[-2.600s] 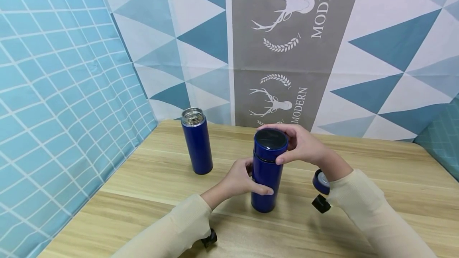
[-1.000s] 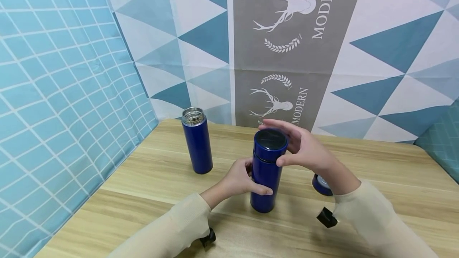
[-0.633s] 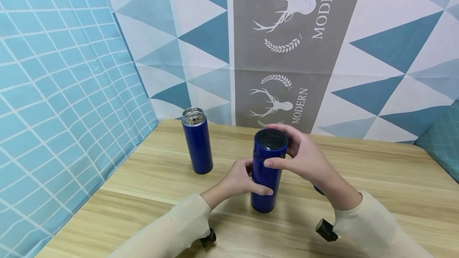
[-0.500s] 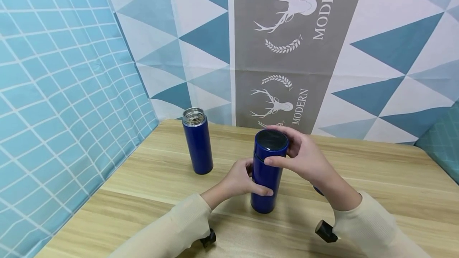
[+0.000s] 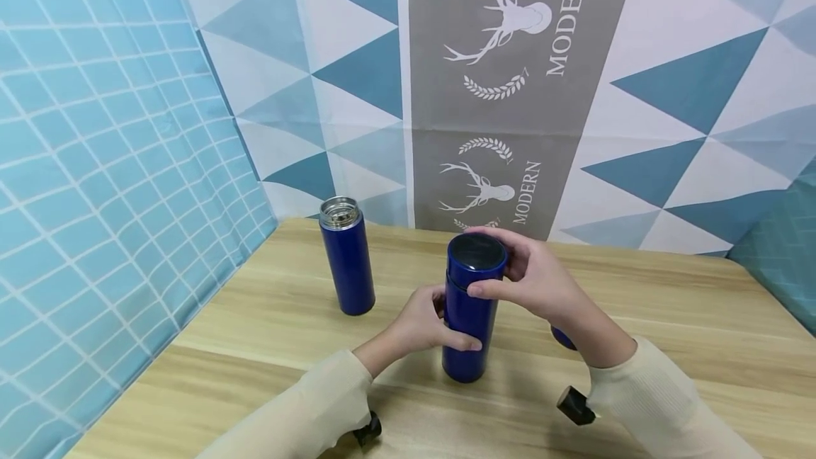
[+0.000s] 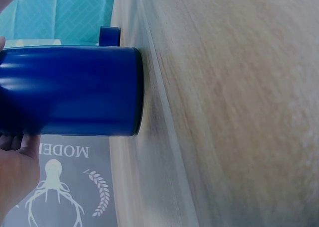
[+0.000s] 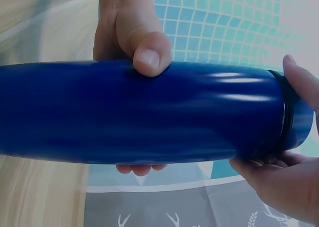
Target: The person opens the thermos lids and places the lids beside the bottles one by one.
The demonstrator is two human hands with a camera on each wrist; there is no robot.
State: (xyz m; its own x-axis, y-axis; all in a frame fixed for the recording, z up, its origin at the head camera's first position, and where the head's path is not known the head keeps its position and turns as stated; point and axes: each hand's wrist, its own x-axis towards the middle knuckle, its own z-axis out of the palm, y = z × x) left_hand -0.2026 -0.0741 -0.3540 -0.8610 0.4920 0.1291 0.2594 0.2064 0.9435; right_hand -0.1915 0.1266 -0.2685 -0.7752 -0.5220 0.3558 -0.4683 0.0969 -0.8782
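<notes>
A dark blue thermos bottle [image 5: 468, 331] stands upright on the wooden table in front of me. My left hand [image 5: 417, 324] grips its body from the left, thumb across the near side and fingers wrapped behind. At the top, my right hand [image 5: 535, 275] holds the black-topped lid [image 5: 478, 261], its thumb across the near side. A thin dark seam [image 7: 285, 112] between lid and body shows in the right wrist view. Behind to the left stands a second blue thermos [image 5: 349, 268], uncapped, its steel mouth bare. Another blue lid [image 5: 562, 337] lies mostly hidden behind my right wrist.
The wooden table [image 5: 255, 374] runs back to a patterned cloth [image 5: 503, 112] with triangles and deer heads. On the left hangs a light blue checked cloth [image 5: 115, 183]. Black wrist-worn pieces [image 5: 576, 406] stick out below the sleeves.
My right hand loosened its fingers at the lid, then closed on it again with the thumb further left. The right forearm now covers more of the loose lid. My left hand has kept its grip.
</notes>
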